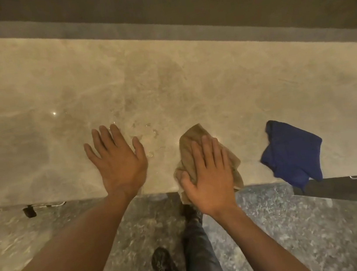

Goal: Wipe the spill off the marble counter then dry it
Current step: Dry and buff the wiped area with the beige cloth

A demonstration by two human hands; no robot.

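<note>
Grip: right hand [208, 177] lies flat, fingers together, palm pressing a crumpled tan cloth [207, 154] onto the counter; nothing is pinched, the thumb just tucks against the cloth's near-left edge.
Cloth: sits at the near edge of the marble counter [51, 84], one corner hanging over the lip.
Left hand: left hand [118, 160] is spread open and empty, held flat over or on the stone near the edge; contact I cannot tell.
Spill: spill [148, 137] shows as beads and a thin film between the two hands, reaching a little farther in.
Spare: blue cloth [292, 153] lies to the right, apart, looking unused; likely the dry one.
Advice: sweep the tan cloth left and away through the droplets with even palm pressure, overlapping passes, keeping the wet from running off the near edge.
</note>
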